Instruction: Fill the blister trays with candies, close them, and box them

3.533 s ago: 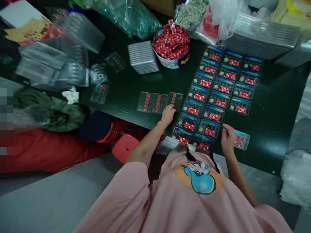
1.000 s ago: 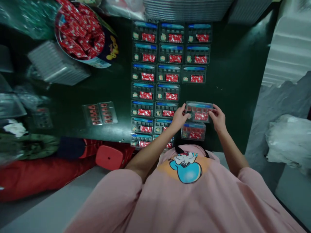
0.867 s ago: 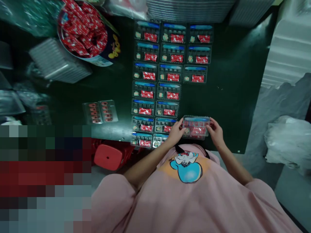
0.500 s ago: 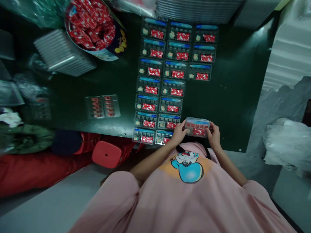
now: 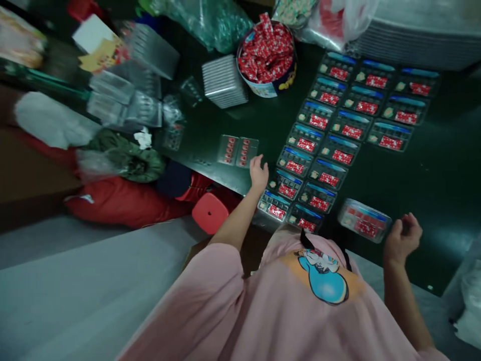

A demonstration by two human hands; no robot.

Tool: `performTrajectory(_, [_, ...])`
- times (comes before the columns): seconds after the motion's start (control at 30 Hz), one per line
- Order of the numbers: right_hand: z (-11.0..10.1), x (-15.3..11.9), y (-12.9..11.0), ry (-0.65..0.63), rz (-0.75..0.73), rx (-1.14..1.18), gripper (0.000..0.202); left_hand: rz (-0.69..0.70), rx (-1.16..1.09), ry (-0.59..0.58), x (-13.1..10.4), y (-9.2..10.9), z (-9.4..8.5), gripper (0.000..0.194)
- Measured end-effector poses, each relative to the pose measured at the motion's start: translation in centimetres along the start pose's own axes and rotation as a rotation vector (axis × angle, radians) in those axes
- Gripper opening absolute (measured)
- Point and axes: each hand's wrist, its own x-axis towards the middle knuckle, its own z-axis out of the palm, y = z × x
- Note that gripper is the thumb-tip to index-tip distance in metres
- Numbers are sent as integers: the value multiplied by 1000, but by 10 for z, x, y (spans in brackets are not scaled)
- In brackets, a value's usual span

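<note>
My left hand (image 5: 259, 174) reaches out over the table with its fingers apart, holding nothing. Just beyond its fingertips lies a clear plastic tray with a column of small red pieces (image 5: 247, 153), and a similar tray (image 5: 227, 149) sits beside it. On the other side, my right hand (image 5: 404, 236) is empty, its fingers loosely curled and apart from the thumb. It hovers right of a clear pack (image 5: 364, 220) at the table's near edge. Inside that pack show a row of red pieces, a blue strip and a red patterned packet.
Rows of filled clear trays (image 5: 330, 154) cover the middle of the dark green table. Behind stands a tub of red packets (image 5: 266, 52), with stacked clear trays (image 5: 223, 82) to its left. A red stool (image 5: 210, 213) is below the table's edge.
Both hands have let go of the clear pack, which now lies on the table. My left hand has moved left toward the trays of red pieces. The view has turned left.
</note>
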Motion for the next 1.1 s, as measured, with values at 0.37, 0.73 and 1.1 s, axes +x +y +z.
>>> performTrajectory(0.37, [47,-30,-120,-188,-134,170,30,-38,525,-371,55,-54,-9,43])
performTrajectory(0.73, [225,-109,-256,-1294,1131,1134,35,259,28,-169,-27,6,-63,23])
performTrajectory(1.1, [161,-14,-198,-868,809,1318,38,557,-521,-588,-84,120,-20,16])
